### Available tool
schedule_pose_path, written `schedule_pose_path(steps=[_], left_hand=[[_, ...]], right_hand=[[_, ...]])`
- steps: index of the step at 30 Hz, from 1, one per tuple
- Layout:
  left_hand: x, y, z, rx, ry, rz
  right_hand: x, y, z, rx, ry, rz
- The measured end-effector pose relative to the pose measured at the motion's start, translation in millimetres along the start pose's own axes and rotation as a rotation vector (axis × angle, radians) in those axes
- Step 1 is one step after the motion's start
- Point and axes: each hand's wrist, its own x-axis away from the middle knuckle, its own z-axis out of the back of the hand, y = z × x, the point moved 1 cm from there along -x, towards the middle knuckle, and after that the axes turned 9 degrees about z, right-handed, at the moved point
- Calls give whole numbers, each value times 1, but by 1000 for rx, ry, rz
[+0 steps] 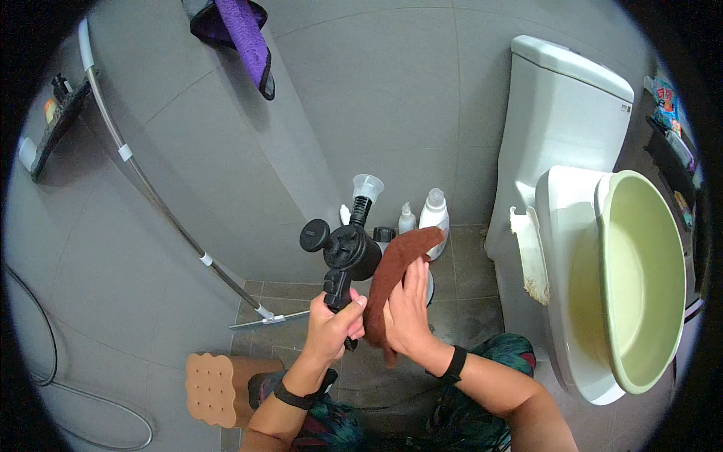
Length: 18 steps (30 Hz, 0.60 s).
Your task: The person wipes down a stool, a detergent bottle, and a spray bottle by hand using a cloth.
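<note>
My left hand [331,325] is closed around the handle of a black drain plunger gun [348,248]. A round knob sticks out at its left, and a ribbed neck at its top ends in a clear cup [368,185]. With fingers stretched along it, my right hand [407,307] holds a brown cloth [395,271] against the right side of the gun's body. Part of the body is hidden behind the cloth. Just beyond the cloth stand a white bottle [434,216] and a smaller spray bottle [407,218] on the floor.
To the right is a white toilet [561,105] with a pale green basin [644,369] on it and a toilet brush holder-like white piece [532,252] at its side. A squeegee [169,196] leans on the left wall. Near my left forearm stands a brown stool [211,390]; a purple cloth [245,34] hangs above.
</note>
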Motion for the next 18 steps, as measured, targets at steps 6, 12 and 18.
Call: schedule_pose_path(steps=[6,12,18], left_hand=[[4,-9,-13,-172,-122,41],[4,-17,-21,-138,-198,100],[2,-2,-17,15,-62,64]], right_hand=[[-35,28,18,-152,174,74],[-50,55,29,-192,72,-98],[-13,12,9,206,58,124]])
